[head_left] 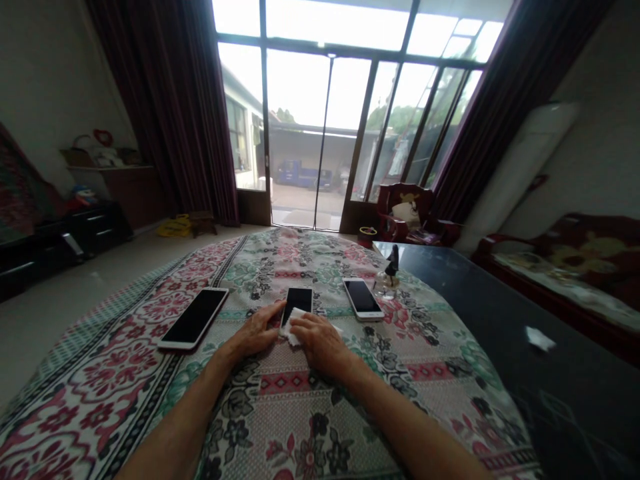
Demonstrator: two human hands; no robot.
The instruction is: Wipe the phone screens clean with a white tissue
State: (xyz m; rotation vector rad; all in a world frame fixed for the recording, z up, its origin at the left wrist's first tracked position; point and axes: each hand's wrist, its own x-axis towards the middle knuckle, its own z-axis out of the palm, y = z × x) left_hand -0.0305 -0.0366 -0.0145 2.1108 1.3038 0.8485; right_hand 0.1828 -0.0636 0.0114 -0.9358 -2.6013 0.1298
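One patterned tablecloth (280, 430) bore a large left phone (194, 319) and a smaller right phone (363, 297). Between them, your left hand (257, 331) touched the side of the middle phone (301, 299), its grip impossible to tell; your right hand (320, 341) held a tissue (289, 330) against the lower part. Wiping seemed the step in hand; the next stroke likely called for steady support and light pressure.

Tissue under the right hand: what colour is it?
The tissue is white; it shows best in the head view.
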